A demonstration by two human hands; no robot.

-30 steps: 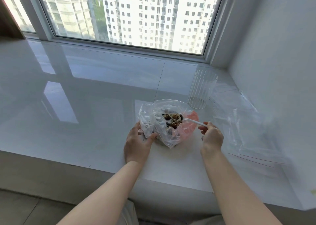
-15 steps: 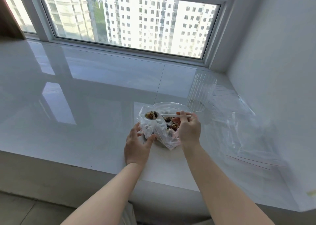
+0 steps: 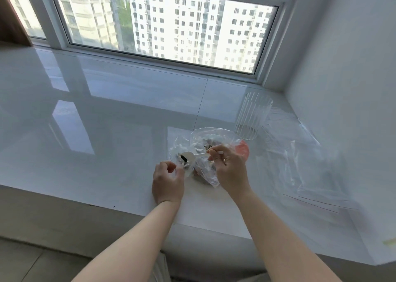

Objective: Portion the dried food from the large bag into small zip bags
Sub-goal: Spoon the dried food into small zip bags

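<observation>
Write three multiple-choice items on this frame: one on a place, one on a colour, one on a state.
1. Where does the ribbed glass stand?
A. beyond and right of the large bag
B. at the near edge of the sill
C. inside the large bag

2. What colour is the spoon?
A. black
B. white
C. red

3. What is the right hand doing?
A. lying flat on the sill
B. gripping the glass
C. pinching the spoon's handle

Answers: 1 A, the glass stands toward the window, right of the bag. 2 B, bowl and handle are white. 3 C, its fingertips close on the handle while the left hand holds the small zip bag.
</observation>
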